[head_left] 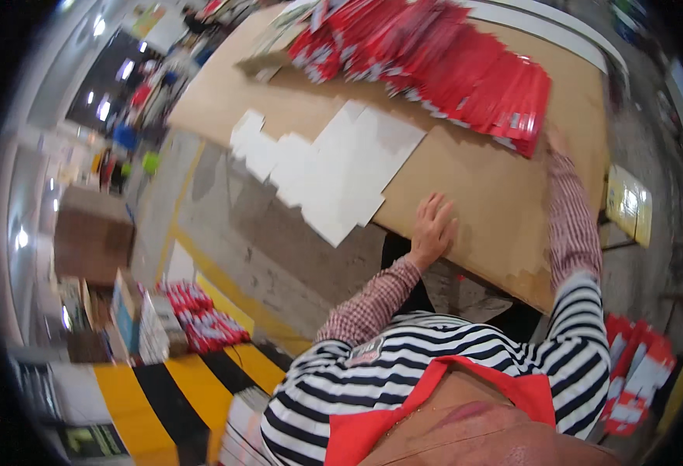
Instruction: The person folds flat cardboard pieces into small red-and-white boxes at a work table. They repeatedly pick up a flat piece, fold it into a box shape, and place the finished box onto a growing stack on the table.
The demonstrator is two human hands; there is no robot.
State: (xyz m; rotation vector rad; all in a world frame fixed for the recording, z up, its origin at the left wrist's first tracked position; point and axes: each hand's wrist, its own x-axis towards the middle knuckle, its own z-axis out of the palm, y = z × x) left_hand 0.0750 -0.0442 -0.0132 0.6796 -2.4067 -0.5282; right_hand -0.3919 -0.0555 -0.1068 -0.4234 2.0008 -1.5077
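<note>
Your left hand point(432, 231) has fingers slightly spread, your right hand's point(557, 141) I cannot tell; its push could topple the red packets point(466, 74).

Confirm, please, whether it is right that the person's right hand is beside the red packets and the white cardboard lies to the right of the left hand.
Not quite: the head view shows the white cardboard lying to the left of the left hand. The right hand is indeed beside the red packets.

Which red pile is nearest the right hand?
The fanned row on the brown tabletop, beside the right hand; the lower-left pile and lower-right pile lie farther off.
</note>
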